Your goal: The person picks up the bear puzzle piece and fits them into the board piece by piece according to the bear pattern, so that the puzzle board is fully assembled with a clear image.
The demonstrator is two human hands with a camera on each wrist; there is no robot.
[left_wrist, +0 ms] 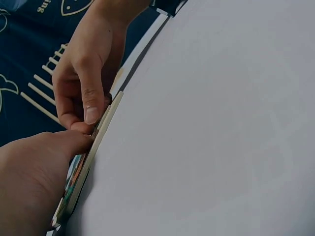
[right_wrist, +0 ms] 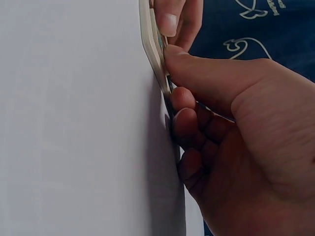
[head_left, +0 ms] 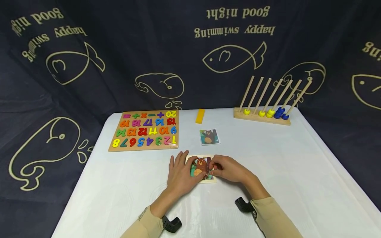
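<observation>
A small wooden jigsaw puzzle (head_left: 200, 167) with a brown bear picture lies flat on the table in the head view. My left hand (head_left: 181, 177) rests over its left side, thumb laid on the lower part of the picture, index finger bent at the upper edge, other fingers stretched out. At the right side my right hand (head_left: 230, 168) has curled fingers, its thumb and fingertips pinching a puzzle piece that they mostly hide. Both wrist views show the puzzle's pale frame (left_wrist: 101, 130) edge-on, with the right thumb (right_wrist: 189, 61) close to the left hand's fingertips.
Beyond the puzzle lies a matching bear picture card (head_left: 209, 137), with a yellow block (head_left: 200, 116) behind it. A number board (head_left: 148, 130) stands at the back left. A wooden peg rack (head_left: 262, 116) with yellow and blue beads stands at the back right.
</observation>
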